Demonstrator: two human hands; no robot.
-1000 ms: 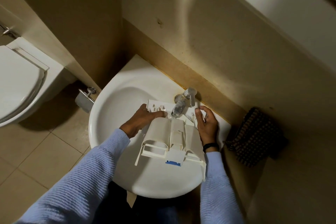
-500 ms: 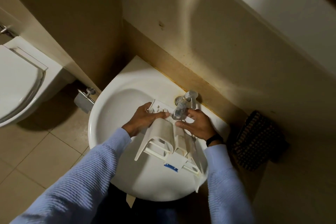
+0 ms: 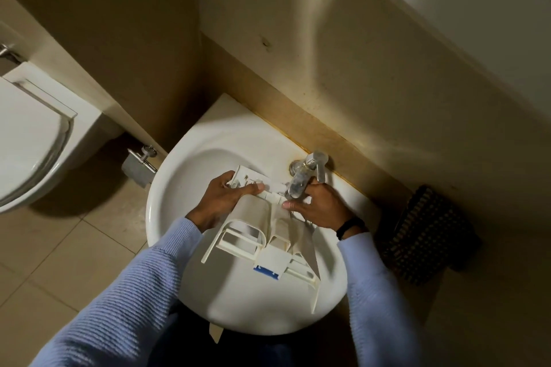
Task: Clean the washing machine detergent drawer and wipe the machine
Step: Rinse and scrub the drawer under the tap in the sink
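The white plastic detergent drawer (image 3: pixel 262 232) lies bottom side up over the round white sink (image 3: pixel 190 176), its far end under the chrome tap (image 3: pixel 301 179). A blue tab shows at its near end. My left hand (image 3: pixel 226 197) grips the drawer's far left edge, thumb on top. My right hand (image 3: pixel 316 205) rests on the drawer's right side just below the tap spout, fingers spread over the plastic. No washing machine is in view.
A white toilet (image 3: pixel 35 140) stands at the left, with a metal paper holder (image 3: pixel 140 164) on the wall beside the sink. A dark woven basket (image 3: pixel 426 232) sits right of the sink. Beige tiled floor lies below left.
My right hand has moved from the drawer's right edge onto its upper surface under the tap. The drawer has tilted, its near end swinging rightward. The left hand keeps its hold.
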